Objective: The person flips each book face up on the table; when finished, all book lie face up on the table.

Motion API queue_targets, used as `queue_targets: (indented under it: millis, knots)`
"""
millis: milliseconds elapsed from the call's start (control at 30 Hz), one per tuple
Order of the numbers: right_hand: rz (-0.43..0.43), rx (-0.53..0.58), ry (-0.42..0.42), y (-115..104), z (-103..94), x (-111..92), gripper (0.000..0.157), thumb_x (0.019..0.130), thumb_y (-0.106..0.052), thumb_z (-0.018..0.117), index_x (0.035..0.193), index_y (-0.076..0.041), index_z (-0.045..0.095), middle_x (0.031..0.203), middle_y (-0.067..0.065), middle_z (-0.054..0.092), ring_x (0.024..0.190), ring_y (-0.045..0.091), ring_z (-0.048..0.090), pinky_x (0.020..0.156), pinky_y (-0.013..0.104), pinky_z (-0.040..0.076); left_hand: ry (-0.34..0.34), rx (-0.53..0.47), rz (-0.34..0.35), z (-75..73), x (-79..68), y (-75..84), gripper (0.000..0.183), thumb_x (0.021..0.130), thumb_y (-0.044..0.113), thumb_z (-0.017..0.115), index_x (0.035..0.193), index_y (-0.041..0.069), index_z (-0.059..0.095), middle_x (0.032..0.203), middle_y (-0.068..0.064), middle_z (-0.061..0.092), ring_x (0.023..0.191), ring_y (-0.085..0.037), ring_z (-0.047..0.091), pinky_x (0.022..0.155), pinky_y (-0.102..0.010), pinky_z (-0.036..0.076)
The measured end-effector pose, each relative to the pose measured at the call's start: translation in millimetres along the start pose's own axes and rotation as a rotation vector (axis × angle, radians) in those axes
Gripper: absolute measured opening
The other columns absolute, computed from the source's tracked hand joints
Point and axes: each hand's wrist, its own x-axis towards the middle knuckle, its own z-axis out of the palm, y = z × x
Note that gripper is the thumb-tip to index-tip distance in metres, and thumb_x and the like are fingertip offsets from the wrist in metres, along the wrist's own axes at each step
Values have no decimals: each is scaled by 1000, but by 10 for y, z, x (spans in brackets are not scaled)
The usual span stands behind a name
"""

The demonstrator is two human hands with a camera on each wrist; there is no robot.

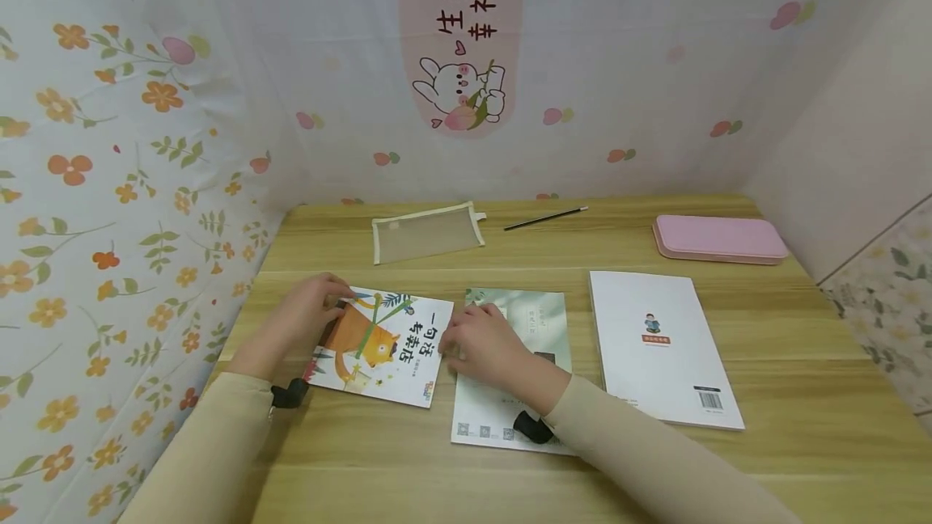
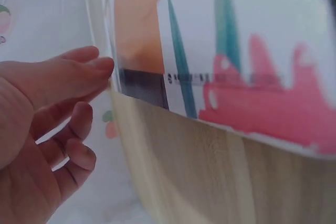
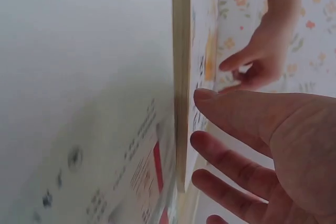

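A picture book [image 1: 386,346] with an orange cartoon animal on its white cover lies on the table between the two hands. Its upper left corner is beside my left hand [image 1: 313,310], whose thumb and forefinger tips touch the edge in the left wrist view; the other fingers bend loosely. My right hand [image 1: 488,346] is at the book's right edge. Its thumb and fingertips touch that edge, seen in the right wrist view. Under the right hand and wrist lies a pale green book [image 1: 524,310], partly covered.
A white book [image 1: 655,338] with a barcode lies to the right. Farther back are a mesh zip pouch [image 1: 429,234], a thin dark pencil [image 1: 546,218] and a pink pencil case [image 1: 721,238]. Patterned cloth [image 1: 328,63] hangs behind the wooden table [image 1: 379,475] and along its left side.
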Motion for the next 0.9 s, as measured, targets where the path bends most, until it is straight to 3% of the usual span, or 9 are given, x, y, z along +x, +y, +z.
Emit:
queue_targets:
  millis: [100, 233, 500, 733, 900]
  knots:
    - [-15, 31, -15, -90, 0, -47, 15, 86, -21, 80, 99, -28, 82, 109, -8, 73, 116, 18, 60, 111, 52, 38, -44, -7, -6, -3, 76, -27, 32, 90, 0, 76, 122, 4, 75, 130, -17, 65, 109, -34, 64, 93, -51, 54]
    - [-33, 55, -34, -190, 22, -81, 13, 86, -24, 81, 98, -27, 82, 107, -8, 74, 113, 17, 60, 106, 50, 39, -96, -6, -16, -22, 131, -48, 37, 90, 0, 76, 126, 2, 72, 136, -19, 62, 112, -37, 63, 94, -51, 54]
    - [25, -6, -60, -343, 105, -109, 22, 76, -46, 88, 90, -30, 82, 102, -10, 70, 108, 16, 56, 107, 51, 36, -103, -10, -6, -47, 171, -66, 34, 90, 3, 77, 123, 3, 73, 138, -21, 61, 91, -25, 58, 82, -42, 50]
    - [29, -121, -30, -395, 143, -82, 37, 68, -59, 90, 80, -30, 70, 97, -9, 64, 102, 17, 55, 100, 44, 42, -98, -59, -40, -65, 149, -46, 33, 91, 2, 76, 123, 3, 73, 140, -23, 59, 101, -31, 62, 90, -50, 52]
    - [39, -106, -38, -347, 150, -75, 32, 70, -53, 91, 82, -31, 71, 100, -9, 64, 103, 16, 55, 100, 43, 44, -94, -56, -42, -54, 126, -73, 32, 90, 4, 77, 122, 2, 73, 138, -24, 60, 100, -32, 61, 90, -51, 52]
